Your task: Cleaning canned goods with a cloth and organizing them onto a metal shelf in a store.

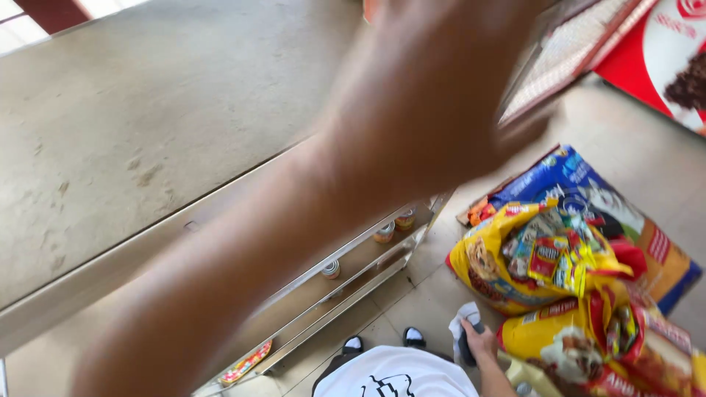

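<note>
Hands: left hand [441, 81] raised over the desk [132, 125], blurred, grip cannot be told.
Right hand [479, 342]: clamped on a white cloth [463, 317], below the desk, beside yellow bags [544, 257].

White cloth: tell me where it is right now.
In the head view the white cloth sits low and right of centre, bunched in the right hand, just left of the yellow snack bags and above the tiled floor.

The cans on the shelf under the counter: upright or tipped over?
Upright. The cans show round tops facing up on the glass-fronted shelf below the counter. The left hand's blurred arm hides part of the shelf.
</note>
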